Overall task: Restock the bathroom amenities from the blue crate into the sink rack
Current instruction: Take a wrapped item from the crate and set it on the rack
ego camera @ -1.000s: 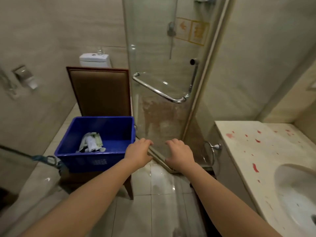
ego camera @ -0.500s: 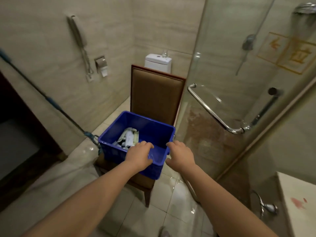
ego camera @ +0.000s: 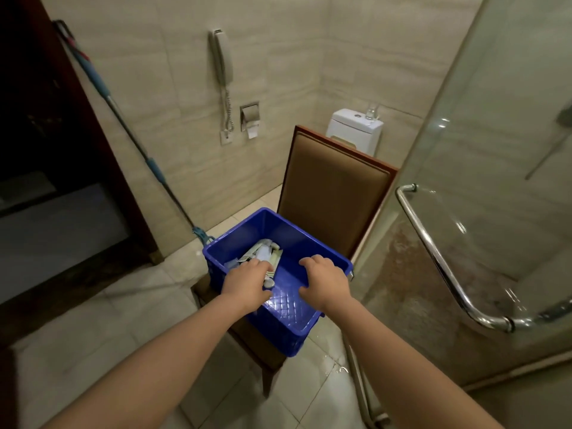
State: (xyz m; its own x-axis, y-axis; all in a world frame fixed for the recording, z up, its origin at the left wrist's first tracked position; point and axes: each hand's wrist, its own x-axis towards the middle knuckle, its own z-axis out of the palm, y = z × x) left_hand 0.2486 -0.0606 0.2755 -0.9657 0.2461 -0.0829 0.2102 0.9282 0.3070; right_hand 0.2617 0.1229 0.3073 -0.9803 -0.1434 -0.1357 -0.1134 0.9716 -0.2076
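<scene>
In the head view, the only view here, the blue crate [ego camera: 280, 331] stands on the seat of a brown chair [ego camera: 335, 205], close beside the glass shower door [ego camera: 495, 150]. The amenities [ego camera: 263, 252], a small heap of packets, lie in the far left corner of the crate. The sink rack is not visible.

The left hand [ego camera: 247, 284] is over the near edge of this heap with its fingers bent down onto the packets. The palm side is hidden, so I cannot tell if it already pinches something. The right hand [ego camera: 325, 281] hangs over the bare floor of the crate, its fingers loosely curled, and nothing shows in it.

My judgement of the risks:
- The packets look thin and loosely piled, so a quick grab may take only some of them and drop the others, perhaps outside the crate.
- The crate's near corner seems to project past the seat, so a push downward on the near rim could tip it.
- The floor tiles [ego camera: 328, 371] carry drops of water, so a fallen paper packet could get wet and a turning step could slip.
</scene>
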